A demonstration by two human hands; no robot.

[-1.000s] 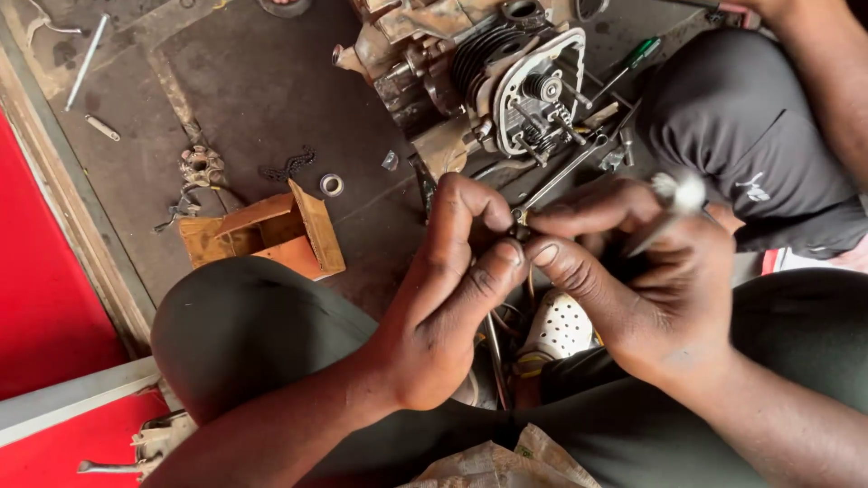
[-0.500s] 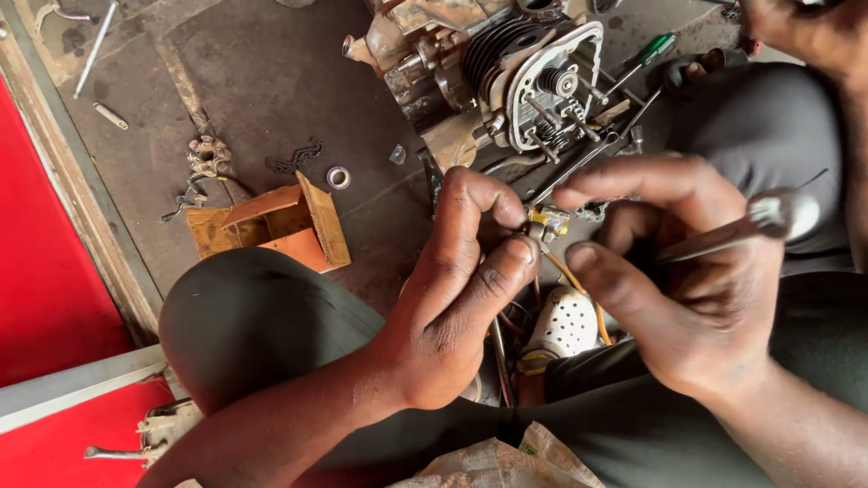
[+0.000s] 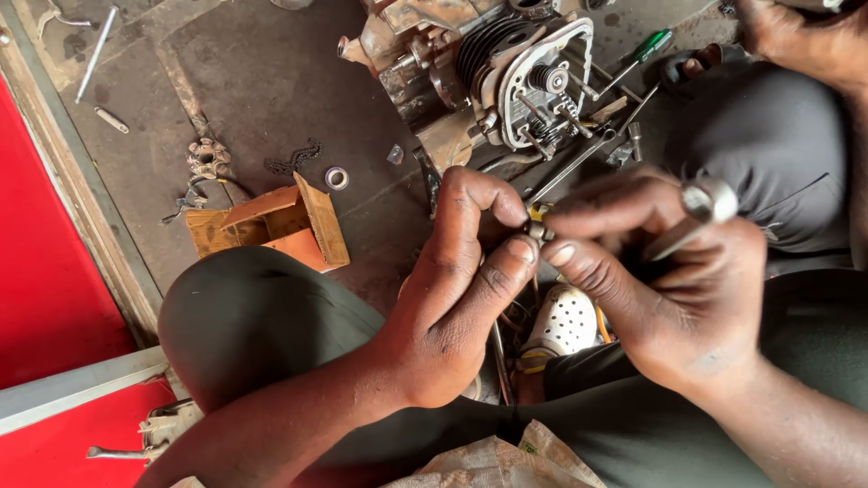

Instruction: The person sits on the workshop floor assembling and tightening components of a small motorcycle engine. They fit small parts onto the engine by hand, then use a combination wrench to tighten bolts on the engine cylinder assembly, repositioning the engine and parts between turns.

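My left hand point(image 3: 461, 280) and my right hand point(image 3: 674, 280) meet above my lap, pinching a small metal part point(image 3: 540, 231) with yellow on it between thumbs and forefingers. My right hand also grips a silver socket wrench point(image 3: 696, 212), its round head sticking up past my knuckles. Beyond the hands, a greasy small engine point(image 3: 488, 68) with cooling fins and an open valve cover lies on the concrete floor. How the small part is shaped is hidden by my fingertips.
An open orange cardboard box point(image 3: 271, 226) sits left of my knee, with a chain point(image 3: 291, 161), a washer point(image 3: 336, 177) and a gear piece point(image 3: 208, 158) near it. A green-handled screwdriver point(image 3: 637, 52) lies by the engine. Another person's leg point(image 3: 768, 145) is at right. A red panel point(image 3: 45, 298) borders the left.
My hands have stayed together on the small part, the fingertips closing tighter on it. The wrench head in my right hand has swung from the right toward the middle. The view shifted slightly.
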